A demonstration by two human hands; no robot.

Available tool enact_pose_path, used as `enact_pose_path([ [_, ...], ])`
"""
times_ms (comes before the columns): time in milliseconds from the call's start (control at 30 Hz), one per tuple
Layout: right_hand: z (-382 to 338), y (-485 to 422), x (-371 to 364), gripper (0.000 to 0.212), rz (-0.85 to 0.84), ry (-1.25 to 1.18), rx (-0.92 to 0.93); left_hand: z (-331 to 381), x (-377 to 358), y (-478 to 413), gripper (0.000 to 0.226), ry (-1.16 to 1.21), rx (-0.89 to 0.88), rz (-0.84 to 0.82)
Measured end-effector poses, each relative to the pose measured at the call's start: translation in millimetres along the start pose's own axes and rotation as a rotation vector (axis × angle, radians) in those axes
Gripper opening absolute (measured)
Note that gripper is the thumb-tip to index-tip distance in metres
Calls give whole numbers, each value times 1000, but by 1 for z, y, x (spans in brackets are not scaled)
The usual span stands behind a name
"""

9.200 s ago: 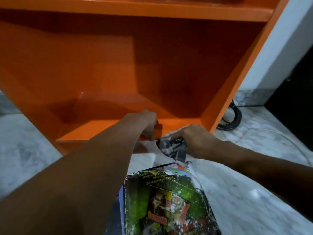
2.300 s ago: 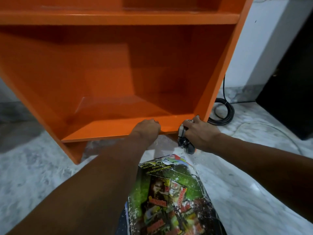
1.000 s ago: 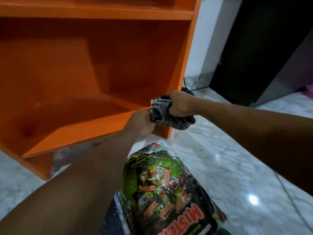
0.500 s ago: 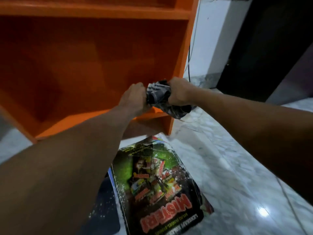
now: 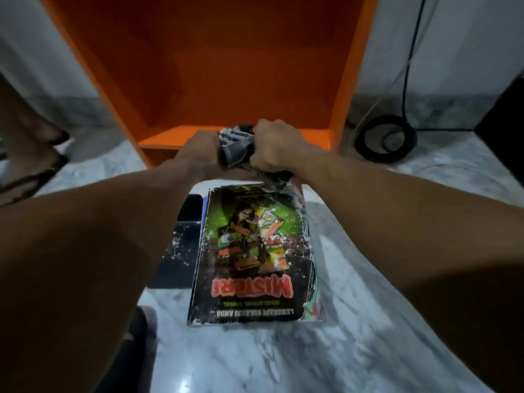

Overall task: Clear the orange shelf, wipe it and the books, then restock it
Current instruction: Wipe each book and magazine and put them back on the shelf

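Grey patterned cloth (image 5: 236,148) is gripped between two fists: the left hand (image 5: 198,150) is curled round one end and the right hand (image 5: 276,150) round the other, just in front of the bottom board of the orange shelf (image 5: 175,136). Below the hands, a worn magazine (image 5: 255,251) is laid on a dark book (image 5: 181,251) on the marble floor (image 5: 255,358). A coiled black cable (image 5: 385,140) is seen right of the shelf.

Orange shelf (image 5: 181,137) — grey-patterned cloth (image 5: 236,146)

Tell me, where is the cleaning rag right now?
In the middle of the head view, the rag is bunched between the left grip and the right grip, in front of the orange shelf and above the Misteri book.
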State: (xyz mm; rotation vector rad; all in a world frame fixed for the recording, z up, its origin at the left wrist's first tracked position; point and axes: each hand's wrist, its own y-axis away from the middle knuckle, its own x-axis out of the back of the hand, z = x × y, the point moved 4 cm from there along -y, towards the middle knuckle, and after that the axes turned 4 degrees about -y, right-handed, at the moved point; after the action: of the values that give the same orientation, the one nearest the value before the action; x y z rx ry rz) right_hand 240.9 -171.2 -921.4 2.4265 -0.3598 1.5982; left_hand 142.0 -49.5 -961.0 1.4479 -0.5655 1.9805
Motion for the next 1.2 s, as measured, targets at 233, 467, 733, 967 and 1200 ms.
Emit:
enact_pose_path([
  [233, -18, 10, -5, 28, 62, 81, -23, 3, 10, 49, 29, -48, 113, -78],
  [467, -7, 26, -22, 23, 68, 222, -105, -11, -32, 60, 44, -76, 165, -256],
  [733, 11, 39, -19, 30, 103, 228, -227, -9, -71, 48, 44, -150, 241, -282],
  [967, 17, 47, -23, 26, 158, 127, -320, -20, -81, 31, 62, 290, 389, -468],
  [1200, 13, 49, -12, 15, 177, 83, -350, -12, -55, 43, 5, 899, 274, -430],
])
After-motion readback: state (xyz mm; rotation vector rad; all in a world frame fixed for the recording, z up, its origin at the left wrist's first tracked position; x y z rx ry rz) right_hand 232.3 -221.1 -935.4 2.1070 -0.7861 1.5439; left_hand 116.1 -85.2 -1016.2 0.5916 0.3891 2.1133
